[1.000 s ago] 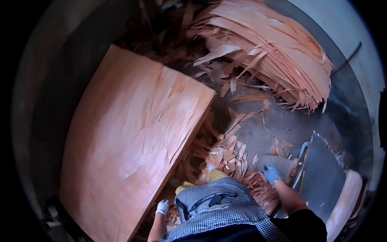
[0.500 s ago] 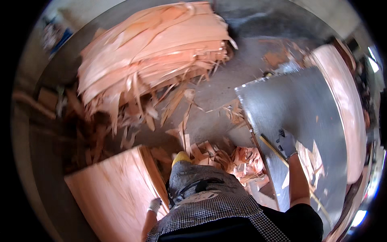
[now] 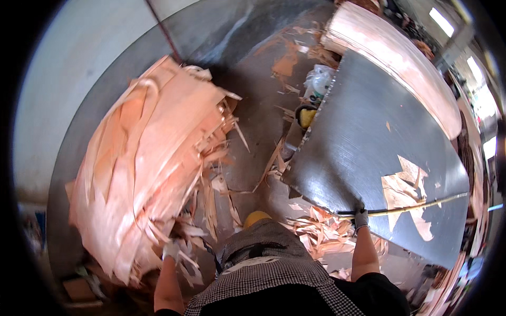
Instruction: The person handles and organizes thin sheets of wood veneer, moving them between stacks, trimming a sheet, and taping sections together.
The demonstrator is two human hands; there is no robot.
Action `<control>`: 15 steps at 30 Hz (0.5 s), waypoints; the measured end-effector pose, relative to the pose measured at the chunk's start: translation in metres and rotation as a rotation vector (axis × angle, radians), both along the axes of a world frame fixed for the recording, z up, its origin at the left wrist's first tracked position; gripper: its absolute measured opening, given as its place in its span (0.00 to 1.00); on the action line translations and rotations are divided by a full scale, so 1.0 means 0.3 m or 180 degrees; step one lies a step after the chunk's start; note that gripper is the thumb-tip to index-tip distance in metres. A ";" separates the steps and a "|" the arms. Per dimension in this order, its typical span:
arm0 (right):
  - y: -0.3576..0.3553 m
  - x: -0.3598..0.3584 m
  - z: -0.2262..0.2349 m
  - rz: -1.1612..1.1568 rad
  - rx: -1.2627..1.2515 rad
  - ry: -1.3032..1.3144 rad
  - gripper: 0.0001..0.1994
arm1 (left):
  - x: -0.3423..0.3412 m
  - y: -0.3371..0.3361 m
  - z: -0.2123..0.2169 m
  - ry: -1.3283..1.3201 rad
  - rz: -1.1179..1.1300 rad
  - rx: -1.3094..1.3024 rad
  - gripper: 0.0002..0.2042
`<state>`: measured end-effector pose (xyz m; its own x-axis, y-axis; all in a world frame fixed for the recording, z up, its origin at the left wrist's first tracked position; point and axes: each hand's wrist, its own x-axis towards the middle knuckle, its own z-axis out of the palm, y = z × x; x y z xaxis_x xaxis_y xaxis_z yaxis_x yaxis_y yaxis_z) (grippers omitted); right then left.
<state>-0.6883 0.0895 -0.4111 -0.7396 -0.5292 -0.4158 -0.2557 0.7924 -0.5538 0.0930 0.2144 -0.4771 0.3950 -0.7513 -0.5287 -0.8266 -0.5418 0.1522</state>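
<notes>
My right hand [image 3: 361, 218], in a grey-white glove with dark fingers, is at the near edge of a dark, smooth tabletop [image 3: 358, 142]. Its fingers close over one end of a thin yellow stick [image 3: 400, 210], which lies across the top and over torn veneer pieces [image 3: 403, 184]. My left hand [image 3: 171, 250], also gloved, is low beside the ragged edge of a big stack of orange-pink veneer sheets [image 3: 137, 152]. Blur hides its fingers, and I cannot tell whether it touches the sheets.
Veneer scraps [image 3: 321, 229] are heaped on the floor between me and the tabletop. A clear plastic bag [image 3: 319, 79] and a dark container with something yellow [image 3: 305, 117] stand by its left edge. Beyond lies another pale veneer stack [image 3: 390, 52]. A wall [image 3: 79, 79] rises at the left.
My view has turned left, toward the big veneer stack. My left hand has left the smaller, neat stack for the big one's edge. My right hand has moved from the bare tabletop onto the stick.
</notes>
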 end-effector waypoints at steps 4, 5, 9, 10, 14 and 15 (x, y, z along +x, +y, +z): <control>-0.067 0.083 -0.039 -0.0057 -0.0116 0.0221 0.25 | 0.043 -0.820 0.192 0.0320 -0.0624 -0.1392 0.16; 0.018 -0.018 -0.053 -0.0138 -0.0012 0.0599 0.24 | -0.212 -1.068 0.251 0.1084 -0.0613 -0.1598 0.17; -0.017 0.017 -0.099 -0.0390 -0.0228 0.0630 0.31 | -0.502 -1.539 0.252 0.0810 -0.2923 -0.1188 0.17; 0.041 -0.003 -0.122 -0.0374 -0.0416 0.0570 0.30 | -0.611 -1.634 0.279 0.0138 -0.4324 -0.0876 0.18; 0.020 0.010 -0.167 -0.0988 -0.0550 -0.0184 0.19 | -0.681 -1.861 0.200 0.1069 -0.3566 0.0223 0.23; 0.095 -0.082 -0.250 -0.0985 -0.1198 -0.0155 0.17 | -0.651 -1.956 0.063 0.1175 -0.3864 0.0139 0.24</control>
<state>-0.7128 0.1180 -0.4860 -0.8703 -0.4079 -0.2760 -0.0064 0.5697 -0.8218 -0.1023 -0.3725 -0.4581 -0.7083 -0.5049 -0.4934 -0.7058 0.5214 0.4797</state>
